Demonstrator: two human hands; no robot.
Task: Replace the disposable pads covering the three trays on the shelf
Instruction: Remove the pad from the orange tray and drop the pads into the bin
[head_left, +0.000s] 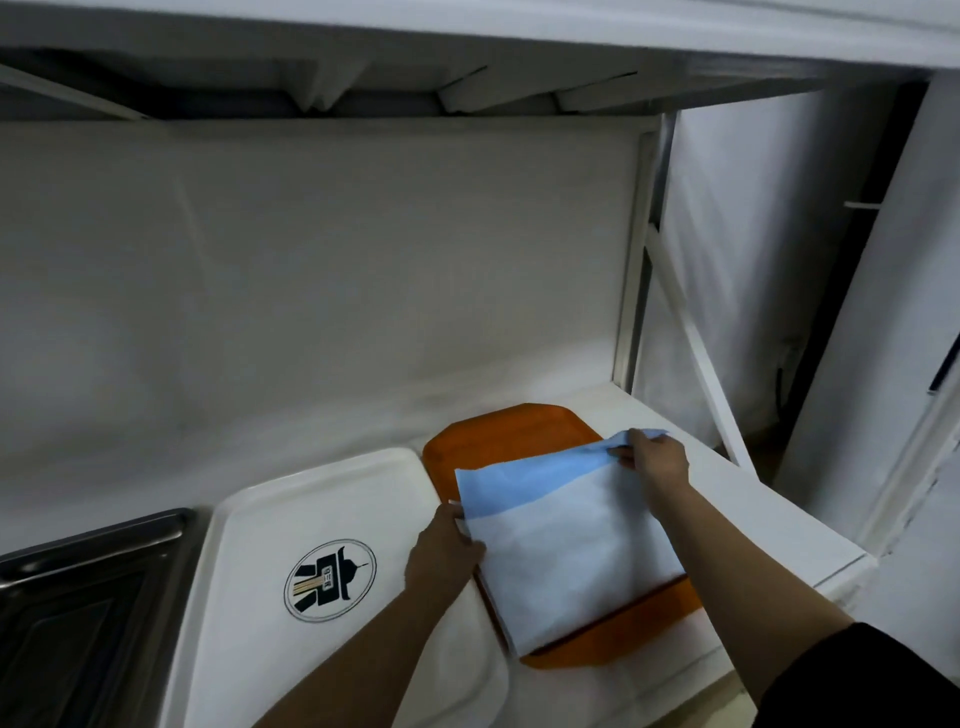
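A blue-and-white disposable pad (561, 540) lies over the orange tray (519, 431), the landmark here, covering most of its middle and near part while the tray's far end and near corner stay bare. The left hand (441, 551) pinches the pad's left edge, just over the tray's left rim; the right hand (657, 465) pinches the pad's far right corner, lifted slightly above the tray's right side. Both hands are clamped on the sheet.

The pad looks thin, light and limp: it sags and folds between the two grips, so it will likely drape rather than hold a shape, and is best held at opposite corners or edges and kept taut.

Immediately left of the orange tray sits a white tray (311, 519) with a round logo, bare of any pad, and beyond that a metal tray (93, 571). Right of the orange tray the shelf (753, 499) offers a strip of open surface before its edge and the frame post. The shelf above leaves generous headroom.
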